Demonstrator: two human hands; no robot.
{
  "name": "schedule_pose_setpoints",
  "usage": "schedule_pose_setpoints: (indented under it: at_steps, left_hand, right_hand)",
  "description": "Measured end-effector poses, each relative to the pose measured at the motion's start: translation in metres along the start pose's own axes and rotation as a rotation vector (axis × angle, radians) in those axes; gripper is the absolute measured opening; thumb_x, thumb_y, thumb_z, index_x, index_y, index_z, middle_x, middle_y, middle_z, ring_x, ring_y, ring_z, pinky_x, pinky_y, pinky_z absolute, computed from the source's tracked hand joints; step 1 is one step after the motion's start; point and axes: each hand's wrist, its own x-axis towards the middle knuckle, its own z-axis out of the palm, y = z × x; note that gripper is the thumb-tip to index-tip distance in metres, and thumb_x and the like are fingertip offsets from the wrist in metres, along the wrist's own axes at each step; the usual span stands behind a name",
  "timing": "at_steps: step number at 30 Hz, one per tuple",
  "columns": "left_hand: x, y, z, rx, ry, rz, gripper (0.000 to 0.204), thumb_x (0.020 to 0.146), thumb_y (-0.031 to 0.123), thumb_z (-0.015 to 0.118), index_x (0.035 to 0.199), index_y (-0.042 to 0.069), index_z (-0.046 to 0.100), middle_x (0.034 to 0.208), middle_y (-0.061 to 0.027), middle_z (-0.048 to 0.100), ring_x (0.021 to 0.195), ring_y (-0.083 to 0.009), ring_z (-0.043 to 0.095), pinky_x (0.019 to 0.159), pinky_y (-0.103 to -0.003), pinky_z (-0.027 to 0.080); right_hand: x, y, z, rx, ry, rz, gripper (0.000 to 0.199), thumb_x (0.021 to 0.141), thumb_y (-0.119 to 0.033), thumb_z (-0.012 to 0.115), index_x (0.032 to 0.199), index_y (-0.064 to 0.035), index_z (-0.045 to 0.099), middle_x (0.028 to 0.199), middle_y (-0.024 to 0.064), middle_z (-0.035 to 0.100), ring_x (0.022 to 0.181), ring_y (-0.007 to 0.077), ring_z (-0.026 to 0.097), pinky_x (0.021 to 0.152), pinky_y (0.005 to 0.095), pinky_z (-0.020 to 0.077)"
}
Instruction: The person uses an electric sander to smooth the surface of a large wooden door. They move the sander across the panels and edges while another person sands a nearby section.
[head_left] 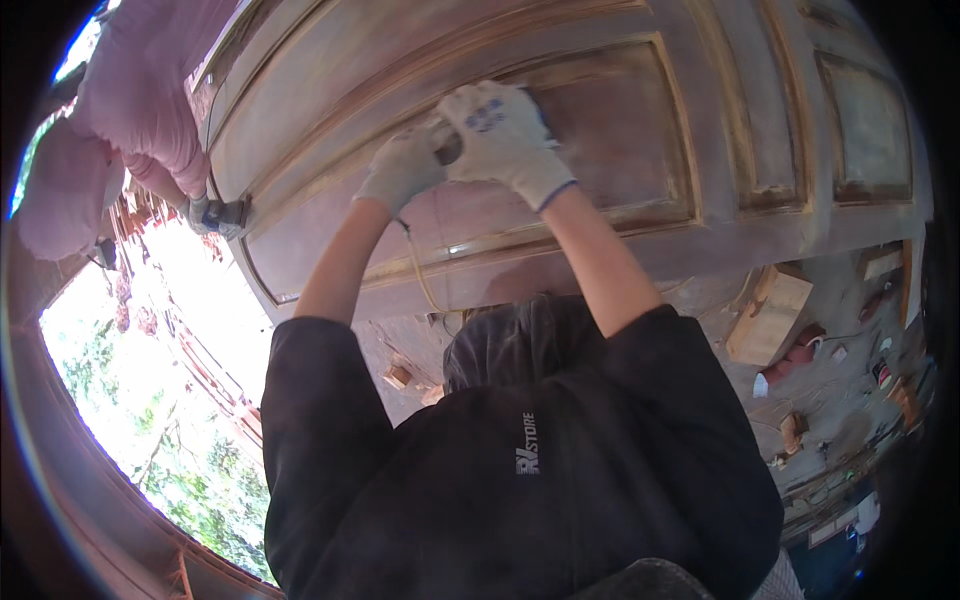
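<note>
Top middle, the left hand (405, 165) and right hand (505, 140) curl their fingers round a grey tool (450, 149) between them. The long door (485, 220) runs sideways underneath, right hand nearer the brown panel (620, 130).

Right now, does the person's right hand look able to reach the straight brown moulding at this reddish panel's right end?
Probably yes: between the white-gloved right hand and the straight brown moulding, only bare reddish panel shows. However, the hand seems occupied with a dark, mostly hidden object.

Pale lettering (527, 443) stands sideways on the black shirt (440, 500); blue print (487, 115) marks the white right-hand glove (508, 145).
</note>
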Motion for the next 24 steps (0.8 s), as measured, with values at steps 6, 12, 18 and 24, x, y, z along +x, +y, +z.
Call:
schedule_pose_setpoints:
  at_steps: [6, 12, 18, 24]
  left_hand:
    - [-0.002, 0.001, -0.008, 0.057, -0.087, -0.132, 0.059, 0.083, 0.046, 0.07, 0.124, 0.005, 0.061, 0.118, -0.023, 0.068, 0.115, -0.0407, 0.063, 0.097, -0.047, 0.049]
    - [0.032, 0.072, -0.035, 0.017, -0.039, -0.024, 0.054, 0.083, 0.04, 0.068, 0.125, 0.007, 0.062, 0.119, -0.0226, 0.068, 0.116, -0.0392, 0.063, 0.099, -0.047, 0.05]
    - [0.03, 0.114, -0.024, -0.157, 0.097, 0.048, 0.054, 0.082, 0.038, 0.067, 0.126, 0.007, 0.062, 0.12, -0.0215, 0.068, 0.115, -0.0384, 0.064, 0.1, -0.047, 0.049]
    - [0.009, 0.022, 0.002, -0.169, -0.001, -0.122, 0.071, 0.074, 0.046, 0.077, 0.124, -0.002, 0.062, 0.12, -0.0274, 0.067, 0.115, -0.0404, 0.063, 0.099, -0.047, 0.049]
  right_hand:
    - [0.008, -0.002, -0.005, 0.022, -0.108, 0.004, 0.063, 0.062, -0.051, 0.078, 0.11, -0.0126, 0.064, 0.111, 0.0093, 0.065, 0.108, 0.028, 0.061, 0.093, 0.0408, 0.0508]
    - [-0.008, 0.043, -0.057, -0.094, -0.03, 0.087, 0.066, 0.062, -0.052, 0.078, 0.114, -0.0137, 0.063, 0.114, 0.007, 0.065, 0.112, 0.0278, 0.061, 0.096, 0.0414, 0.0505]
    - [-0.024, 0.065, -0.085, -0.185, -0.059, 0.104, 0.056, 0.064, -0.045, 0.076, 0.108, -0.0126, 0.064, 0.112, 0.008, 0.067, 0.11, 0.0276, 0.063, 0.095, 0.0413, 0.0513]
    - [0.021, 0.017, -0.024, -0.044, -0.183, -0.113, 0.06, 0.063, -0.05, 0.076, 0.108, -0.0109, 0.065, 0.11, 0.0106, 0.067, 0.108, 0.0277, 0.063, 0.096, 0.041, 0.05]
